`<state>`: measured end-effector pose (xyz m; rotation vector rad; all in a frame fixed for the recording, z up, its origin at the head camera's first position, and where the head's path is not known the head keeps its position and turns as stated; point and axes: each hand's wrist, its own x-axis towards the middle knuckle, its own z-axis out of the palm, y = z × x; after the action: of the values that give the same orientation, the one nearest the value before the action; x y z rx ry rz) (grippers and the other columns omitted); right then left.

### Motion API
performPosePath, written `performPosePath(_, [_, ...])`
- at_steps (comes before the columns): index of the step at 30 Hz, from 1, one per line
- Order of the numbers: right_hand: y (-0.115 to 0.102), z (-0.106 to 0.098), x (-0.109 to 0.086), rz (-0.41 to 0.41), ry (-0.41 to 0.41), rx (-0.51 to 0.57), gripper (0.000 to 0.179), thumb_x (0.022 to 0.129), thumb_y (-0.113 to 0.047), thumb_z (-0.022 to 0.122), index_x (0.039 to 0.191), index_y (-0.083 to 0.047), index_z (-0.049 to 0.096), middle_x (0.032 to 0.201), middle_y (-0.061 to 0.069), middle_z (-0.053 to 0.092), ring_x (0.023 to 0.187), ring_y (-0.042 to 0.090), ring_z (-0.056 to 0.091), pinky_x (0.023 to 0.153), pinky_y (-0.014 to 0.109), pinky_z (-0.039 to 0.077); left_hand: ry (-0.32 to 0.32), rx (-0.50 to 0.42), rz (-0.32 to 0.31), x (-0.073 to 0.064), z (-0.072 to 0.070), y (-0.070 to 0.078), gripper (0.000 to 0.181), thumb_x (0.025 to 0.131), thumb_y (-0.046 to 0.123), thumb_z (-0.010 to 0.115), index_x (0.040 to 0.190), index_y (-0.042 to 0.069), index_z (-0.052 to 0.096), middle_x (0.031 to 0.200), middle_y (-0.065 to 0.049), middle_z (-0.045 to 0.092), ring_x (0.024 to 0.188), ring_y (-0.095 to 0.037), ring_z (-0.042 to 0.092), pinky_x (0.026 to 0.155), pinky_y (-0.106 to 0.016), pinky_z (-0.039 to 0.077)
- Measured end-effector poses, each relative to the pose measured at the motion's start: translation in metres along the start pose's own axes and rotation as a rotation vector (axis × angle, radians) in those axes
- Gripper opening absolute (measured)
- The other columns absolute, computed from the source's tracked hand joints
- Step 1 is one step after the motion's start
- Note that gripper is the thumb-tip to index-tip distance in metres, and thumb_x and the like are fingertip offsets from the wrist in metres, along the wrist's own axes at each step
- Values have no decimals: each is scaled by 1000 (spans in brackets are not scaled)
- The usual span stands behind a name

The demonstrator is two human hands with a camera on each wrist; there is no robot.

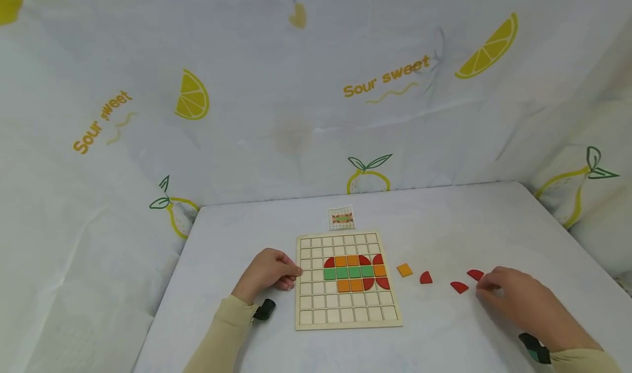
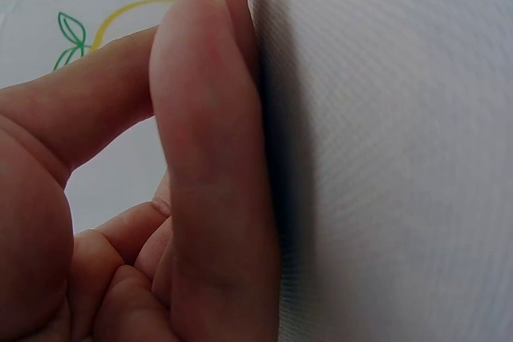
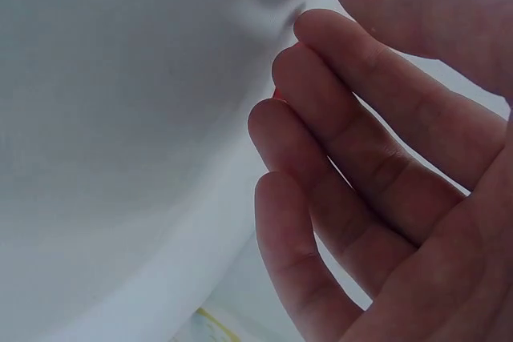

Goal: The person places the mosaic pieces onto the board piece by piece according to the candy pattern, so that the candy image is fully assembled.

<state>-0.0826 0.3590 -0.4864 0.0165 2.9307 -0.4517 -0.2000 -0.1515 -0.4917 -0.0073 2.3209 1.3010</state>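
A wooden grid board lies on the table with red quarter-circle, orange square and green square pieces forming a pattern. My left hand pinches the board's left edge between thumb and fingers; in the left wrist view the thumb hides most of that grip. Over to the right, my right hand hovers low beside a red quarter-circle piece. Its fingers are loosely bent, the thumb stands apart from them, and nothing shows between. Close by lie two more red quarter circles.
A loose orange square lies just right of the board. Behind the board is a small pattern card. White cloth with lemon prints hangs beyond the table's back edge.
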Motion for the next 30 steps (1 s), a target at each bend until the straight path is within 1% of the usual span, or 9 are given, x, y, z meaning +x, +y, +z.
performPosePath(6, [-4,0,0,-35,6,7,10,90,-18,87,94,-13,79,92,-5,73,88,22,69,83,56,63,1,-13,-2,0,0,-1,24,87,20,92,92,4,74,75,-5,75,60,-9,69,60,-22,62])
performPosePath(12, [-15,-2,1,-63,34,-6,12,89,-20,89,93,-15,79,91,-6,73,86,21,68,80,53,63,-1,-17,-1,1,0,-1,24,88,20,91,92,4,74,74,-5,74,60,-8,69,59,-22,61])
performPosePath(16, [-29,-3,5,-81,52,-27,12,88,-22,89,92,-16,80,88,-8,71,84,17,65,78,48,63,-4,-16,0,2,0,-2,24,88,20,91,92,4,73,74,-4,74,59,-8,69,59,-22,61])
performPosePath(20, [-47,-2,14,-116,68,-44,11,89,-21,89,92,-15,80,88,-7,70,84,17,65,78,47,63,-4,-14,1,2,-1,-3,24,88,20,91,91,4,73,73,-4,74,59,-8,68,59,-22,61])
performPosePath(23, [-61,2,20,-148,77,-49,10,89,-21,88,92,-15,80,90,-6,71,86,17,66,79,46,64,-1,-9,2,2,-1,-3,23,88,20,91,91,5,73,73,-4,74,59,-8,68,58,-22,61])
performPosePath(25, [-69,7,25,-156,76,-51,11,90,-24,88,92,-15,81,89,-6,69,84,16,64,76,43,63,0,-8,3,3,-1,-3,23,88,20,90,91,5,74,73,-4,74,59,-8,69,58,-21,61])
performPosePath(30, [-84,16,34,-149,75,-73,20,86,-31,92,92,-15,81,84,-7,65,80,14,57,72,36,59,-4,-6,5,3,-1,-2,22,89,20,90,91,5,74,72,-4,74,58,-8,69,57,-21,60])
